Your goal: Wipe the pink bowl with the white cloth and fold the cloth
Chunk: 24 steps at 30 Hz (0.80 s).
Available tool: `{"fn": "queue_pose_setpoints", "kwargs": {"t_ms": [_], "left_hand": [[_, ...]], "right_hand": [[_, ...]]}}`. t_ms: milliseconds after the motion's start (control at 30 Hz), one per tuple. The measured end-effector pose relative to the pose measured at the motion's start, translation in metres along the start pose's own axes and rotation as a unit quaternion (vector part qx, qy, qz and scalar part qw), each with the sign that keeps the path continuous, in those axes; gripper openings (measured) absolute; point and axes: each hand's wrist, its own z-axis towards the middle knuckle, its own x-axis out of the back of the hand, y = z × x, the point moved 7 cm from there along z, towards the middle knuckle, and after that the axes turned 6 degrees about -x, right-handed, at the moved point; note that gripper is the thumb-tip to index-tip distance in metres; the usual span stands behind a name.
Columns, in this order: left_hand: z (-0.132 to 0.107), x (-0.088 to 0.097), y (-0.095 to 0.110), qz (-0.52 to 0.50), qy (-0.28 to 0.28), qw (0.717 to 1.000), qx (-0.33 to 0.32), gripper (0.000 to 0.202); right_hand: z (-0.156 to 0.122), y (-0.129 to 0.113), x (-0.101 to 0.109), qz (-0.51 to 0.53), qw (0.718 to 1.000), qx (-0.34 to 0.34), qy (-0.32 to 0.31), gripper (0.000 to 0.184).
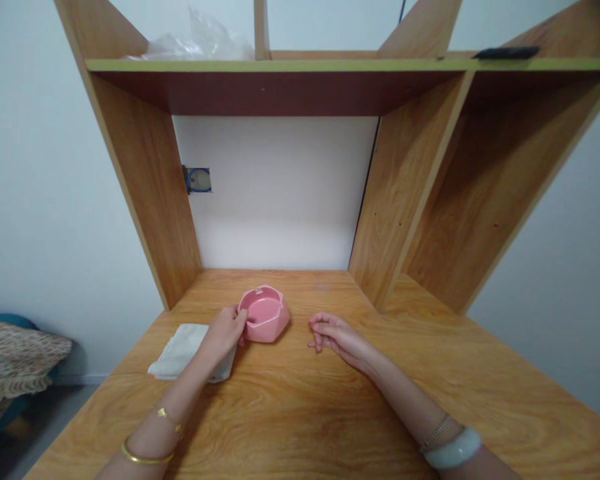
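A pink faceted bowl stands on the wooden desk. My left hand grips the bowl's left rim, thumb at the edge. Under and beside that hand lies a folded white cloth. My right hand rests on the desk a little to the right of the bowl, apart from it. Its fingers are loosely curled and nothing shows in them.
The desk sits in a wooden shelf unit with upright side panels. A shelf above holds clear plastic wrap and a dark flat object. A socket cutout is in the white back wall. A patterned blanket lies at the far left.
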Motion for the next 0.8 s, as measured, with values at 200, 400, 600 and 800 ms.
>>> {"fn": "queue_pose_setpoints", "kwargs": {"t_ms": [200, 400, 600, 800], "left_hand": [[0.001, -0.013, -0.005, 0.002, -0.023, 1.0, -0.009, 0.03], [0.002, -0.017, -0.013, 0.025, -0.03, 0.999, 0.018, 0.031], [0.004, -0.018, -0.017, 0.051, -0.042, 0.997, 0.047, 0.033], [0.004, -0.019, -0.014, 0.065, -0.058, 0.995, 0.051, 0.037]], "right_hand": [[-0.002, -0.002, -0.002, 0.004, 1.0, 0.002, 0.001, 0.024], [-0.001, -0.001, 0.0, 0.003, 1.0, -0.001, 0.004, 0.025], [-0.001, -0.001, -0.001, 0.0, 1.0, -0.003, 0.002, 0.024], [-0.002, -0.002, -0.002, -0.003, 1.0, -0.002, 0.001, 0.023]]}}
